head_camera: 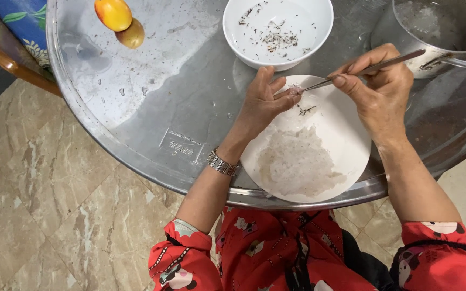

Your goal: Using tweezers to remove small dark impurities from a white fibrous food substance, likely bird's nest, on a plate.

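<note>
On a round metal tray table, the left hand pinches a small pale fragment over the white plate, while the right hand grips tweezers closed onto it.

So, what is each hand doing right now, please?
Left hand: fingers pinch a small pale piece over the white plate.
Right hand: closed on metal tweezers.
</note>
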